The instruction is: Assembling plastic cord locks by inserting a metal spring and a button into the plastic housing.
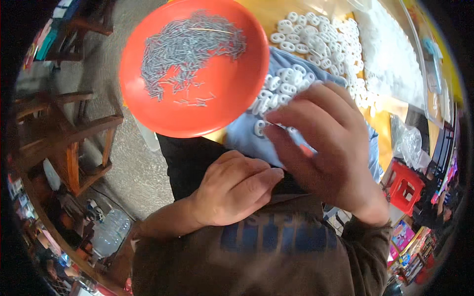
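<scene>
My right hand point(328, 140) hovers over the blue cloth point(249, 140), slightly blurred. Its thumb and forefinger come together around a thin shiny piece, too small to name. Lower and to the left, my left hand point(234, 190) is closed in front of my body, thumb pressed against curled fingers; whatever it holds is hidden. A heap of small white oval plastic pieces point(289, 89), each with two holes, lies on the cloth beside my right fingertips. To the left, a red-orange bowl point(232, 98) holds a pile of small grey metal pins or screws point(190, 47).
More white oval pieces point(326, 42) are spread on the yellow tabletop point(274, 15). A large clear bag point(390, 54) of white material stands at the right. Wooden stools point(74, 163) and a big clear water bottle point(112, 232) are on the left; a red plastic stool point(406, 187) is on the right.
</scene>
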`<state>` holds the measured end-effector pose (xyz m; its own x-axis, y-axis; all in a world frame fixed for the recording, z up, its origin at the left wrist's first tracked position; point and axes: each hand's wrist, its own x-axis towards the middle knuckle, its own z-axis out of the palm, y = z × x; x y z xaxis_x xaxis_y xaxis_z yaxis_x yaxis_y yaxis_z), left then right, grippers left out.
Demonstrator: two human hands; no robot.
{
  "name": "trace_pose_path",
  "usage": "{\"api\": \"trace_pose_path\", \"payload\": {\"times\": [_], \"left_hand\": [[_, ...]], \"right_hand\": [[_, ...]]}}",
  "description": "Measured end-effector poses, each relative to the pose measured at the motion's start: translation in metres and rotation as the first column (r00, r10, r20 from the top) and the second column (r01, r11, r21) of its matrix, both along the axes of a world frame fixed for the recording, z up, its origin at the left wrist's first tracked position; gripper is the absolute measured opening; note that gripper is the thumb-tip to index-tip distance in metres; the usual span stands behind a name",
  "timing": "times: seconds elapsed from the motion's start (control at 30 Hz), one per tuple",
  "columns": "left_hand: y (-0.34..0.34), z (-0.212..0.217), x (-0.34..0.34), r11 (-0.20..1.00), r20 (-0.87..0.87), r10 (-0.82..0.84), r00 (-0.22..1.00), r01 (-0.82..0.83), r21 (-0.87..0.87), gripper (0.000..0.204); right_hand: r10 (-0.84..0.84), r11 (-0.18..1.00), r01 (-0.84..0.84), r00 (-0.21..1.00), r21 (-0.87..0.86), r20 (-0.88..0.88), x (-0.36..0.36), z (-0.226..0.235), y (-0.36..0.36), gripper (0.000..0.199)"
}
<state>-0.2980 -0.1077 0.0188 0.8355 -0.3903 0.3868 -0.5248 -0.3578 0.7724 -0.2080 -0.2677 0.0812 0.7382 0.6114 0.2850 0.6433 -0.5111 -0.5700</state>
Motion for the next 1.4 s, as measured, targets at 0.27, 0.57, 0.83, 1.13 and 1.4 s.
{"api": "trace_pose_path", "payload": {"times": [0.27,0.57,0.83,1.13,1.4], "left_hand": [[0.008,-0.018,-0.013,0.992,-0.121,0.015,0.993,-0.030,-0.124,0.033],[0.013,-0.022,-0.011,0.989,-0.143,-0.008,0.990,-0.013,-0.146,0.035],[0.012,-0.026,-0.017,0.988,-0.104,0.031,0.994,-0.047,-0.148,0.034],[0.028,0.009,-0.019,0.925,-0.265,0.220,0.939,-0.286,-0.249,0.027],[0.012,0.024,-0.014,0.567,-0.614,-0.189,0.766,-0.426,-0.706,0.023]], "right_hand": [[0.147,0.949,-0.152,0.988,-0.277,-0.038,0.042,-0.024,0.063,0.011],[0.129,0.883,-0.092,0.990,-0.460,0.049,0.040,-0.032,0.074,0.010],[0.234,0.865,-0.132,0.960,-0.485,0.155,0.041,-0.031,0.077,0.012],[0.022,0.995,0.001,0.973,0.100,-0.228,0.022,-0.004,0.049,0.011],[0.127,0.700,0.587,0.458,0.407,-0.880,-0.044,-0.013,-0.010,0.012]]}}
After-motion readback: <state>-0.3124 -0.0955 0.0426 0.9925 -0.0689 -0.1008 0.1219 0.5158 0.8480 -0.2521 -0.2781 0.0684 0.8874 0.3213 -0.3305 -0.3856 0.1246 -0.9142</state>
